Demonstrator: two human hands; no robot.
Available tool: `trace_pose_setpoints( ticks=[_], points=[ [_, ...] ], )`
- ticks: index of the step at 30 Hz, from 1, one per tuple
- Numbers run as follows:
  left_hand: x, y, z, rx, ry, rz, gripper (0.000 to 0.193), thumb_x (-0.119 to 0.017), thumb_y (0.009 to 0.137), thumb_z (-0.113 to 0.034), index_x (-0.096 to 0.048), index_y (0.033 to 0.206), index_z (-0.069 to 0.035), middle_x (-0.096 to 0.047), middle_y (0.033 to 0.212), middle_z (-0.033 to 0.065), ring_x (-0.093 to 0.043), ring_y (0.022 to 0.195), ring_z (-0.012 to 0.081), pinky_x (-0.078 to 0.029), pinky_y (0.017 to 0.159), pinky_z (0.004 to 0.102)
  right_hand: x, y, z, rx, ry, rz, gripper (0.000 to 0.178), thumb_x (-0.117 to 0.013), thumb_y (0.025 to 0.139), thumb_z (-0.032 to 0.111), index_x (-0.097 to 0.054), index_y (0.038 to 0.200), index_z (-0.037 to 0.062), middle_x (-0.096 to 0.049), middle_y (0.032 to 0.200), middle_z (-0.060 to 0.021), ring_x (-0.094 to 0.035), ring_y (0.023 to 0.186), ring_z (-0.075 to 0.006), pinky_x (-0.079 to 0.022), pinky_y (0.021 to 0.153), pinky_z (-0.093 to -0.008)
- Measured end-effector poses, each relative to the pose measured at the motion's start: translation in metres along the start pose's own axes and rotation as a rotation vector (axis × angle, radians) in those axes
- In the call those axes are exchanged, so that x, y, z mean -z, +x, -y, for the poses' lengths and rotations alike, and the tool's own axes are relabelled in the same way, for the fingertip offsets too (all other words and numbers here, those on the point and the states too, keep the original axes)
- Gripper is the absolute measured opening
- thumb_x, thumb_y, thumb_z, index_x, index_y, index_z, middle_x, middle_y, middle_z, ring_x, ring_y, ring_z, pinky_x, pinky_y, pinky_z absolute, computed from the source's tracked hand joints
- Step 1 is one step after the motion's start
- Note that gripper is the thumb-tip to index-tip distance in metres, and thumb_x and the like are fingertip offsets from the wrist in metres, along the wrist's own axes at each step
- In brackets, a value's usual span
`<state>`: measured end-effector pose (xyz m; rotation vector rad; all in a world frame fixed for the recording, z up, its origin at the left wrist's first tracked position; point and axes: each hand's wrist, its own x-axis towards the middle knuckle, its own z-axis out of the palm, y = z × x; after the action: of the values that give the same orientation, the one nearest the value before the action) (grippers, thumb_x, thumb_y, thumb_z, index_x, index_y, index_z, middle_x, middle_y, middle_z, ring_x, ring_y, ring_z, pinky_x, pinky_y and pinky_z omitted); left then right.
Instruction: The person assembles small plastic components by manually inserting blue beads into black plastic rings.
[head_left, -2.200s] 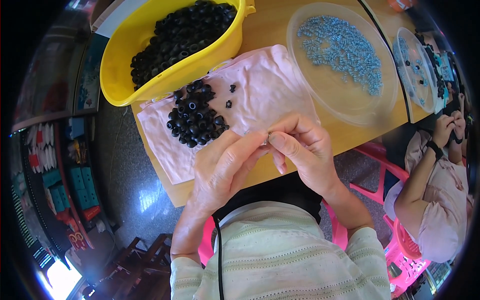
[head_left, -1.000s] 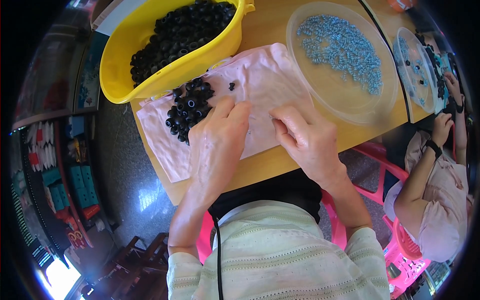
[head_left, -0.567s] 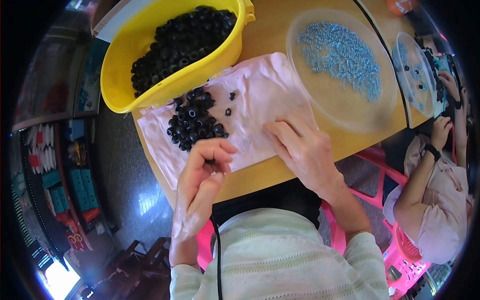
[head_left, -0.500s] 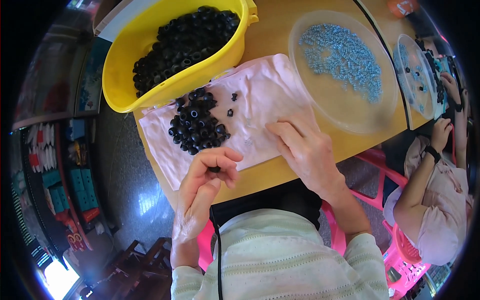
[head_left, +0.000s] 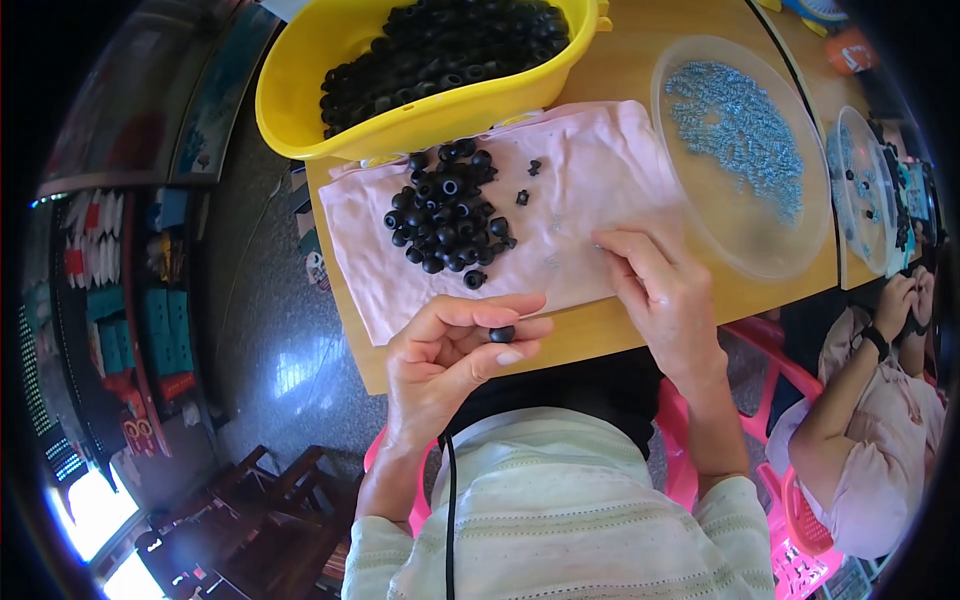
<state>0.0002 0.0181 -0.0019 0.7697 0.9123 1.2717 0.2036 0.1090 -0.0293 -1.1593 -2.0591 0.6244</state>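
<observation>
My left hand (head_left: 445,350) is closed on a small round black cap (head_left: 502,334), pinched between thumb and fingers in front of the cloth. Over the right part of a folded pink cloth (head_left: 610,150), my right hand (head_left: 668,300) has its thumb and index finger together in a pinch. Whatever sits at those fingertips is too small to make out. A pile of black caps (head_left: 440,215) covers the cloth's left side. Two small black pieces (head_left: 522,198) lie apart from it, and a few tiny clear bits (head_left: 552,262) rest near my right fingertips.
A yellow tub (head_left: 430,125) full of black caps stands at the back left. To the right, a translucent oval tray (head_left: 740,245) holds many tiny light-blue coil-like parts (head_left: 735,120). Beyond the table joint, another person (head_left: 850,400) works beside a second tray (head_left: 845,190).
My left hand has turned and moved rightward, bringing the black cap into plain sight between its fingers. A single cap now lies at the pile's near edge. The whole view has shifted.
</observation>
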Motion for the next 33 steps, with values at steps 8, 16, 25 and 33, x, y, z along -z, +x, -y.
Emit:
trace_pose_setpoints(
  ticks=[8,16,25,33],
  points=[
    [-0.001,-0.006,0.006,-0.03,0.019,-0.06,0.029,-0.058,0.088,0.006,-0.058,0.116,0.005,-0.056,0.116,0.0171,-0.064,0.1,0.0259,-0.055,0.087,0.0336,0.0,-0.002,-0.002,-0.066,0.076,-0.012,0.018,-0.068,0.074,-0.005,-0.062,0.089,0.002,-0.06,0.081,-0.0104,-0.061,0.071,-0.0265,-0.049,0.061,-0.0331],
    [0.003,-0.01,0.012,0.031,-0.18,-0.104,0.022,-0.059,0.088,0.002,-0.056,0.11,0.004,-0.063,0.102,0.0198,-0.068,0.089,0.0263,-0.059,0.077,0.0351,0.004,-0.002,-0.001,-0.125,0.091,-0.001,0.016,-0.067,0.077,-0.006,-0.065,0.091,0.002,-0.064,0.08,-0.004,-0.059,0.063,-0.0087,-0.045,0.052,-0.0213],
    [-0.004,-0.005,0.016,0.08,-0.19,-0.122,0.019,-0.057,0.088,0.006,-0.051,0.107,0.003,-0.064,0.102,0.0224,-0.067,0.092,0.0297,-0.059,0.078,0.038,0.016,-0.003,0.032,-0.028,0.566,0.137,0.017,-0.07,0.077,-0.005,-0.068,0.093,0.0011,-0.063,0.084,-0.0044,-0.057,0.065,-0.0074,-0.047,0.053,-0.022],
    [-0.007,0.0,0.019,0.077,-0.145,-0.053,0.02,-0.056,0.089,0.008,-0.052,0.109,0.005,-0.063,0.102,0.0177,-0.067,0.094,0.0264,-0.058,0.082,0.0369,0.007,-0.005,0.034,0.026,0.623,0.16,0.019,-0.071,0.077,-0.005,-0.068,0.095,0.0009,-0.063,0.087,-0.0079,-0.063,0.069,-0.0109,-0.052,0.057,-0.022]
  ],
)
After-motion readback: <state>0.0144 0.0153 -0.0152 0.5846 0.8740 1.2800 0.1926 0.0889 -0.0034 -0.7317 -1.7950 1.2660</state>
